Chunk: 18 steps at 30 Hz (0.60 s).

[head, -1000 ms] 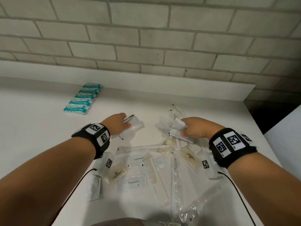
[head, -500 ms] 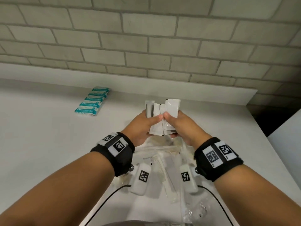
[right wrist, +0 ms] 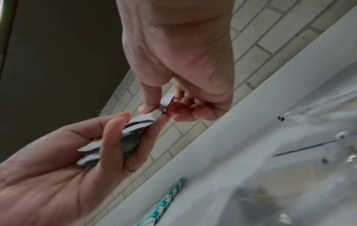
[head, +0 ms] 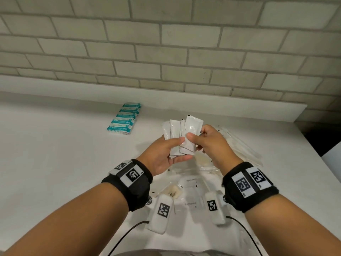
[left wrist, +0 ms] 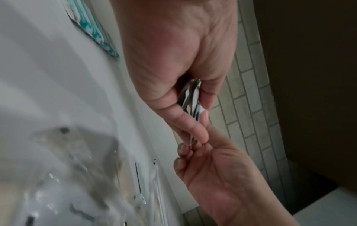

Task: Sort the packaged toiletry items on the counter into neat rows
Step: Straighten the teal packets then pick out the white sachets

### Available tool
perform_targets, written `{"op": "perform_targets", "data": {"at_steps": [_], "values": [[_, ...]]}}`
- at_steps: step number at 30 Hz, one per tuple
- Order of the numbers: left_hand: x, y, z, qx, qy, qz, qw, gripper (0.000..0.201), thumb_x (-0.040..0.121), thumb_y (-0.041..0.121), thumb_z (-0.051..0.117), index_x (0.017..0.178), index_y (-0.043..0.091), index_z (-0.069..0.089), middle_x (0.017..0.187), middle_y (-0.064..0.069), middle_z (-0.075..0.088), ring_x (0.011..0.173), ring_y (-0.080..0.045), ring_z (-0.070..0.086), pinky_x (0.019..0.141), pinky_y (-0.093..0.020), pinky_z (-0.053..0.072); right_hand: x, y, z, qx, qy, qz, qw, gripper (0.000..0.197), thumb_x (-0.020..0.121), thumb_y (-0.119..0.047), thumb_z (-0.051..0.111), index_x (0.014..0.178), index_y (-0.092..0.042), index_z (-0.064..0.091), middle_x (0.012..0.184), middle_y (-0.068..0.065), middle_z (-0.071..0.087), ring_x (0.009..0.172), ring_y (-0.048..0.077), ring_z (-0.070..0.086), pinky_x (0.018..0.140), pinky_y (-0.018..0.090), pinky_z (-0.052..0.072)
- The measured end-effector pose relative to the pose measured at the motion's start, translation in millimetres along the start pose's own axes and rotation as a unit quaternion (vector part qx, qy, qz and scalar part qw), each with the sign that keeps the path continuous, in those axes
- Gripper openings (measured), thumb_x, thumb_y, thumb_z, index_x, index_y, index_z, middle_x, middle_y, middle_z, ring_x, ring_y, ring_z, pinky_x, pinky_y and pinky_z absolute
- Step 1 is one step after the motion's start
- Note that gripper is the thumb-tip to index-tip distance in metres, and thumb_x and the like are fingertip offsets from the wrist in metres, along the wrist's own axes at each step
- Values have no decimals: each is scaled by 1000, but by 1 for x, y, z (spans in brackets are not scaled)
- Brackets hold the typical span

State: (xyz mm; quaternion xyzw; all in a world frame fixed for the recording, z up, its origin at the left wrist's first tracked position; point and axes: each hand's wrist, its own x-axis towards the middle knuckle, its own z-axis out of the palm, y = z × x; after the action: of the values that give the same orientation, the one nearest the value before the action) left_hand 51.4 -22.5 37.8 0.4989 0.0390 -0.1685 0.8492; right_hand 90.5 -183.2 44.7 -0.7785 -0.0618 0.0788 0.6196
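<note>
Several flat white sachets (head: 181, 133) are fanned upright above the counter, held between both hands. My left hand (head: 170, 150) grips the lower part of the bundle (left wrist: 190, 97) with thumb across the front. My right hand (head: 198, 140) pinches the front sachet (head: 191, 126) between thumb and fingers (right wrist: 164, 107). A row of teal and white packets (head: 124, 119) lies flat at the back left of the counter (head: 55, 154). A loose pile of clear-wrapped items, among them toothpaste packs (head: 191, 193) and long packets (head: 238, 145), lies under and beyond my wrists.
A low white ledge (head: 221, 106) and a brick wall (head: 166, 52) close off the back. The counter ends at the right beside a dark gap (head: 321, 137). Cables (head: 129, 235) run from my wrist units across the near counter.
A second ago each hand was down on the pile, picking up sachets. They then rose and met. Since half a second ago the sachets stay fanned between both hands.
</note>
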Motion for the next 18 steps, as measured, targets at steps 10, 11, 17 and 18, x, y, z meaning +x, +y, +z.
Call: {"op": "perform_targets", "data": {"at_steps": [10, 11, 17, 18], "values": [[-20, 23, -38, -39, 17, 0, 999, 20, 92, 13, 58, 109, 12, 68, 111, -12, 71, 99, -26, 69, 73, -31, 61, 5, -6, 28, -62, 28, -185, 980, 49, 78, 14, 59, 56, -29, 65, 134, -14, 48, 131, 6, 40, 106, 25, 34], [-20, 25, -40, -19, 14, 7, 1000, 21, 90, 10, 60, 109, 14, 67, 110, -10, 72, 99, -25, 69, 73, -30, 61, 6, -4, 32, -61, 18, -178, 982, 48, 80, 13, 59, 57, -28, 67, 137, -13, 47, 132, 4, 40, 106, 23, 34], [-16, 29, -53, 44, 48, 40, 997, 28, 89, -5, 59, 102, 20, 63, 100, -5, 73, 89, -22, 71, 64, -25, 60, 7, -10, 37, 6, 74, -124, 989, 23, 93, -5, 55, 98, -27, 61, 108, -4, 64, 100, 15, 63, 92, 35, 50], [-15, 29, -54, 44, 48, 44, 997, 28, 89, -4, 58, 103, 20, 63, 100, -5, 73, 87, -22, 71, 63, -25, 60, 8, -13, 36, 42, 50, -93, 994, 22, 92, -10, 61, 107, -25, 56, 95, -3, 66, 86, 17, 66, 81, 38, 53]]}}
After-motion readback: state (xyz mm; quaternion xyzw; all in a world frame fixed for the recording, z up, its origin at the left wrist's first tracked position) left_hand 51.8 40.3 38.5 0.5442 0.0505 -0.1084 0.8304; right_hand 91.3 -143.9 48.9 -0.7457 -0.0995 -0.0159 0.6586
